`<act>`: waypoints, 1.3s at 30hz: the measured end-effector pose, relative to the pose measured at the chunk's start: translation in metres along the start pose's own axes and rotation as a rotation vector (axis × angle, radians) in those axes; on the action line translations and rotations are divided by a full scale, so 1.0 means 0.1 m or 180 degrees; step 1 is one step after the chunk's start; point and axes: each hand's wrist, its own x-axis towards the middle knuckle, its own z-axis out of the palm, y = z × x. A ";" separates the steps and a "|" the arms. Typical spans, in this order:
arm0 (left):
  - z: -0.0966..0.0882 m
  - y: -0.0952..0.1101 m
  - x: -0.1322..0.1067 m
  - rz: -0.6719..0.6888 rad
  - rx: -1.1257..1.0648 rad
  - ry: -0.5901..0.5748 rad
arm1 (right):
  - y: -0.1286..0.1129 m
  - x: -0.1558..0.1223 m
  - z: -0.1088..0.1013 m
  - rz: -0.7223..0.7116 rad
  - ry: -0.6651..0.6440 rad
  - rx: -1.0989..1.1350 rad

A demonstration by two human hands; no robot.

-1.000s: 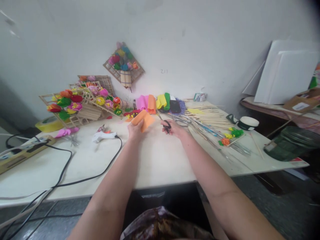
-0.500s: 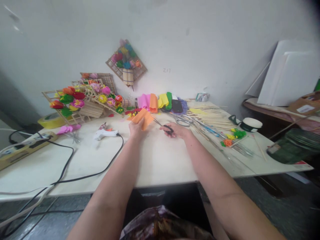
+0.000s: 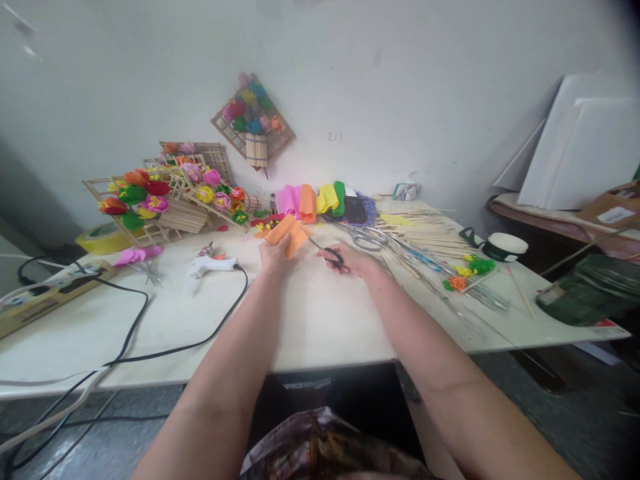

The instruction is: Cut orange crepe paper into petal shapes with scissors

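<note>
Orange paper (image 3: 287,235), where is it?
— In the middle of the frame, above the table (image 3: 320,320). The left hand (image 3: 274,257) pinches it at its lower edge.
And the right hand (image 3: 353,260)?
— It is closed through the black handles of the scissors (image 3: 325,251). The blades point to the upper left and reach the right edge of the paper.
What lies near?
— A white glue gun (image 3: 210,265) to the left, and coloured paper rolls (image 3: 310,200) just behind, by the wall.

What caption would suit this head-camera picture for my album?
Left hand holds folded orange paper while the right hand sets scissors at its edge, over a craft table.
</note>
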 end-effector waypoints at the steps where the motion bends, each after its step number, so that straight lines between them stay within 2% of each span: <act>1: 0.00 0.00 0.00 -0.0002 -0.0026 -0.0016 | 0.00 0.00 0.00 0.0006 0.0026 0.0012; 5: 0.00 -0.02 0.02 -0.0008 -0.0123 -0.0041 | -0.01 0.00 0.01 -0.0052 0.0120 0.0056; 12: -0.01 -0.06 0.06 -0.0015 -0.0131 -0.0082 | -0.07 -0.03 0.04 0.0110 0.0237 0.0158; 28: -0.03 -0.10 0.08 0.0060 -0.0145 -0.0135 | -0.02 0.02 0.02 -0.0014 0.0167 0.0195; 39: -0.04 -0.08 0.08 -0.0029 -0.0210 -0.0122 | -0.06 0.00 0.04 -0.0186 0.0149 0.0367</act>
